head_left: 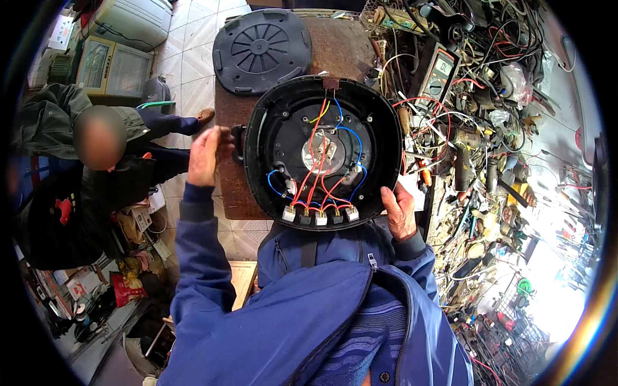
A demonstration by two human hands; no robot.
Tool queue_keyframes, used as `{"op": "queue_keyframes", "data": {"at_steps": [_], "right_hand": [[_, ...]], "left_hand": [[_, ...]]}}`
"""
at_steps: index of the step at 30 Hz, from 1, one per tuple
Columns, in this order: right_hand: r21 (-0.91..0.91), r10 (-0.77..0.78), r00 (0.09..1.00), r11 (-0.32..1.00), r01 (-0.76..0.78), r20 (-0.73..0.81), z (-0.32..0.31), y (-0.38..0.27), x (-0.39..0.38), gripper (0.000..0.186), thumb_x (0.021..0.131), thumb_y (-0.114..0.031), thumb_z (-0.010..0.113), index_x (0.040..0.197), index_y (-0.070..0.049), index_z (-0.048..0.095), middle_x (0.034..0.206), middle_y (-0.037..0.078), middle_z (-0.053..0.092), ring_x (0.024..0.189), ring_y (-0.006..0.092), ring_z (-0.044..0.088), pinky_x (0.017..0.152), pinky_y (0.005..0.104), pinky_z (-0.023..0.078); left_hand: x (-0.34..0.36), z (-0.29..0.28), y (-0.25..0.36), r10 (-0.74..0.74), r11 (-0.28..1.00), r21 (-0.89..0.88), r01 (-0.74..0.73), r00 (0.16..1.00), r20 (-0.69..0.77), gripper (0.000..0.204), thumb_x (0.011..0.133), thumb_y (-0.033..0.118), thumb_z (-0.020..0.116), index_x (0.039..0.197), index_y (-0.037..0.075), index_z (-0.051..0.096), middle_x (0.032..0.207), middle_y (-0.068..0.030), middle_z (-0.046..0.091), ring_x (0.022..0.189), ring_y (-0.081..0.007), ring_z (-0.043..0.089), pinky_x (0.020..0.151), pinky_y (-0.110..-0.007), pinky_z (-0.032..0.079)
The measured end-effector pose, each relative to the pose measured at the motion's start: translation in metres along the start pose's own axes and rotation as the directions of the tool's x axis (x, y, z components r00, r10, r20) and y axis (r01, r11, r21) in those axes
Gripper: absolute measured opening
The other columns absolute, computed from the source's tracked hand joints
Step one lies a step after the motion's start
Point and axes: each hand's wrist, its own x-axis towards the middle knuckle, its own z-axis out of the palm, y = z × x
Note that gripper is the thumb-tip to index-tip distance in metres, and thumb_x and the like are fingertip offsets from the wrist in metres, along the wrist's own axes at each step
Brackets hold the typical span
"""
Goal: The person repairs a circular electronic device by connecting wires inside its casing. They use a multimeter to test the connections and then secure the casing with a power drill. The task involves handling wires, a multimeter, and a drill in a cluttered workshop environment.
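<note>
A black round-cornered appliance housing rests open side up at the front of the brown wooden bench. Inside are red, blue and yellow wires, a metal disc in the middle and several connectors along the near edge. My right hand grips the housing's lower right rim, thumb on top. My left hand is raised just left of the housing's side handle, not holding it, its slightly blurred fingers loosely apart. A black vented cover lies at the back of the bench.
Another person sits at the left, legs toward the bench. To the right are a multimeter, a cordless drill and a dense clutter of tools and cables. Cabinets stand at the back left on the tiled floor.
</note>
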Motion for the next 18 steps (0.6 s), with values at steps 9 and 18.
{"op": "queue_keyframes", "data": {"at_steps": [9, 18], "right_hand": [[0.003, -0.033, 0.999, 0.999, 0.033, -0.006, -0.001, 0.015, -0.007, 0.062, 0.106, -0.054, 0.061, 0.131, 0.003, 0.066, 0.087, 0.002, 0.069, 0.080, 0.0098, 0.061, 0.073, 0.0275, 0.048], [0.217, 0.084, 0.992, 0.974, -0.062, -0.095, -0.030, 0.020, -0.015, 0.049, 0.113, -0.040, 0.052, 0.129, 0.005, 0.066, 0.093, 0.011, 0.074, 0.069, 0.0144, 0.068, 0.065, 0.0291, 0.055]], "left_hand": [[0.068, 0.036, 0.011, 0.054, 0.999, -0.001, -0.054, 0.992, 0.115, 0.044, 0.108, 0.045, 0.063, 0.124, 0.005, 0.069, 0.113, -0.0057, 0.074, 0.099, -0.0135, 0.072, 0.083, -0.027, 0.056], [0.018, 0.060, 0.022, 0.256, 0.964, -0.118, -0.237, 0.949, 0.183, 0.062, 0.115, 0.047, 0.039, 0.142, -0.005, 0.058, 0.143, -0.0143, 0.064, 0.134, -0.0242, 0.058, 0.117, -0.039, 0.041]]}}
